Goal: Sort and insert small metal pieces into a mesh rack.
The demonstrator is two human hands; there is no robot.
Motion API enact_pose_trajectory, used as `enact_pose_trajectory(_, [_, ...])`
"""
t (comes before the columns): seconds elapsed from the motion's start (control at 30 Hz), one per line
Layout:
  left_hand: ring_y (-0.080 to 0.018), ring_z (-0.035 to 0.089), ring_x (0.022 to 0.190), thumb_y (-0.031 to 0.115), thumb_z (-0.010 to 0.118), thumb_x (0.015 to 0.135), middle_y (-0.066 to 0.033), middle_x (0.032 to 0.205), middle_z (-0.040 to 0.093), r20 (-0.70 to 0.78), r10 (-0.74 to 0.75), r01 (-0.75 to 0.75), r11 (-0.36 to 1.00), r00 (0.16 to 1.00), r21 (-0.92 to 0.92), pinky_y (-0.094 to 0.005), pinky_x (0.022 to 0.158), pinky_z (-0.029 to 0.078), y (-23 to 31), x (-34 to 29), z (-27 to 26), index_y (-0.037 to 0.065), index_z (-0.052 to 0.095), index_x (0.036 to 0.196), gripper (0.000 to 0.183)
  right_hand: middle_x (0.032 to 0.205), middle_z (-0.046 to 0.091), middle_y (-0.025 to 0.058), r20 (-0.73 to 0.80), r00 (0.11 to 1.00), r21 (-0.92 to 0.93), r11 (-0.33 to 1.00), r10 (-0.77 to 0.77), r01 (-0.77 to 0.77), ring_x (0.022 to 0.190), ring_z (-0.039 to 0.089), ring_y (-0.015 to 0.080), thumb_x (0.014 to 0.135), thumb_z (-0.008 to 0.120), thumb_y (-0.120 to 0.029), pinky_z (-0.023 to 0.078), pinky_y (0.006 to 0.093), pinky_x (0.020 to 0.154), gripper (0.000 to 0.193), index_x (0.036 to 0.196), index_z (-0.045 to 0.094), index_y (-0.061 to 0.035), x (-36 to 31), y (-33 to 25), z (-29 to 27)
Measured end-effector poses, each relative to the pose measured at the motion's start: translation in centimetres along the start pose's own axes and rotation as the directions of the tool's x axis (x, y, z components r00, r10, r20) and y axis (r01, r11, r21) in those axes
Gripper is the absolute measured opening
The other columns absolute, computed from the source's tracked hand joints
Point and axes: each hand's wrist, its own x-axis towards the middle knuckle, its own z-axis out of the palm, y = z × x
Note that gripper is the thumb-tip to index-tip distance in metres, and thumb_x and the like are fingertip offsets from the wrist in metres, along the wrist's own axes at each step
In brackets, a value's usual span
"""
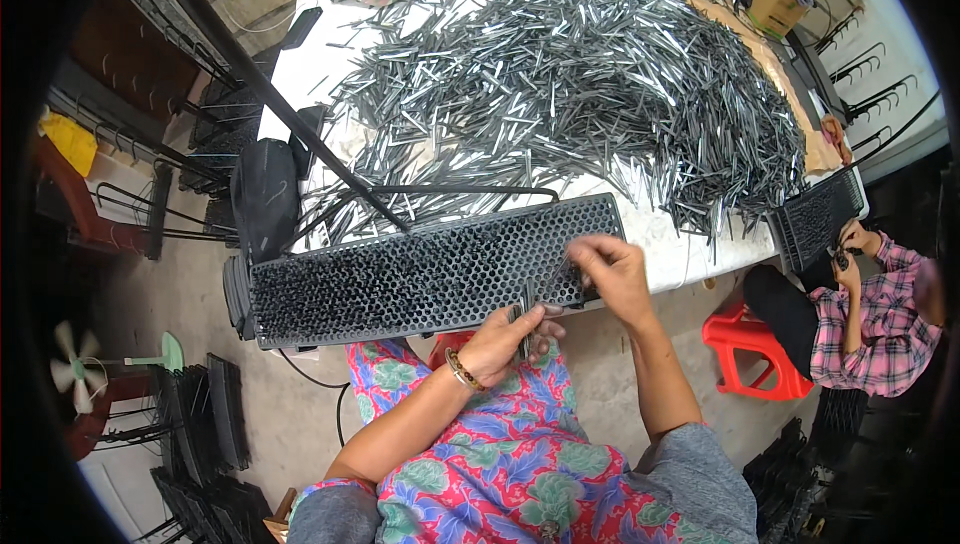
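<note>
A long black rack (pixel 570 227) full of round holes lies slantwise in front of me. Thin dark sticks (pixel 330 294) fill many holes over its left and middle part, while holes towards the right end show bare. Below the rack's near edge, my left hand (pixel 498 346) is closed around a small bundle of dark sticks (pixel 526 316), which points upward. My right hand (pixel 615 279) is over the rack's right end, thumb and forefinger pinched close to the holes. What is between those fingertips is too small to make out.
A big heap of loose dark sticks (pixel 560 84) covers the white table (pixel 290 94). A black bent bar (pixel 290 119) crosses above the rack. At right, a co-worker in a plaid shirt (pixel 880 319) handles another black rack (pixel 820 219) near a red stool (pixel 750 354). A fan (pixel 78 369) stands left.
</note>
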Motion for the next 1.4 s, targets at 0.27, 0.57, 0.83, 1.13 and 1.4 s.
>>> enact_pose_trajectory(0.27, [-0.0095, 0.054, 0.071, 0.025, 0.047, 0.099, -0.0091, 0.095, 0.063, -0.009, -0.062, 0.062, 0.997, 0.998, -0.05, -0.0221, 0.058, 0.048, -2.0, 1.1, -0.3, -0.001, 0.054, 0.118, 0.033, 0.084, 0.066, 0.0119, -0.219, 0.736, -0.426, 0.741, -0.641, 0.519, 0.074, 0.063, 0.0201, 0.085, 0.064, -0.006, 0.048, 0.028, 0.067, 0.01, 0.089, 0.066, 0.0034, 5.9, 1.0, -1.2])
enact_pose_trajectory(0.57, [-0.0167, 0.063, 0.083, 0.021, 0.045, 0.099, -0.0156, 0.106, 0.064, 0.035, -0.042, 0.046, 0.99, 0.998, -0.132, -0.0291, 0.072, 0.055, -2.0, 0.9, -0.4, -0.006, 0.052, 0.118, 0.033, 0.085, 0.066, 0.0129, -0.127, 0.694, -0.516, 0.645, -0.708, 0.564, 0.074, 0.064, 0.024, 0.083, 0.065, -0.004, 0.05, 0.0303, 0.066, 0.008, 0.088, 0.066, 0.0022, 6.2, 2.1, -0.5])
enact_pose_trajectory(0.83, [-0.0202, 0.064, 0.084, 0.021, 0.046, 0.098, -0.0162, 0.105, 0.063, -0.028, -0.057, 0.051, 0.984, 0.998, -0.172, -0.0335, 0.074, 0.055, -2.8, 0.7, -0.8, -0.006, 0.052, 0.115, 0.032, 0.087, 0.061, 0.0122, -0.045, 0.738, -0.629, 0.593, -0.673, 0.502, 0.073, 0.062, 0.0255, 0.081, 0.069, -0.01, 0.05, 0.0322, 0.063, 0.015, 0.091, 0.068, 0.0009, 5.3, 2.5, 0.2])
enact_pose_trajectory(1.13, [-0.0177, 0.063, 0.081, 0.025, 0.044, 0.099, -0.0153, 0.104, 0.064, 0.04, 0.062, -0.063, 0.998, 0.997, 0.031, -0.0325, 0.073, 0.054, -1.6, 0.0, 0.5, -0.005, 0.05, 0.121, 0.037, 0.084, 0.068, 0.0081, 0.371, 0.929, -0.137, 0.989, -0.001, 0.055, 0.072, 0.058, 0.0102, 0.084, 0.068, -0.019, 0.047, 0.0261, 0.064, 0.025, 0.097, 0.069, 0.0019, -0.4, 0.1, 0.8])
enact_pose_trajectory(1.4, [-0.0147, 0.063, 0.079, 0.026, 0.043, 0.1, -0.0132, 0.104, 0.065, 0.018, 0.114, -0.116, 0.974, 0.993, 0.193, -0.0292, 0.069, 0.054, -1.4, 0.4, 0.4, -0.003, 0.051, 0.123, 0.038, 0.077, 0.067, 0.0032, 0.366, 0.929, -0.076, 0.997, 0.054, -0.028, 0.064, 0.057, 0.005, 0.086, 0.066, -0.015, 0.046, 0.0207, 0.055, 0.019, 0.097, 0.07, 0.001, -0.7, 0.3, 0.1])
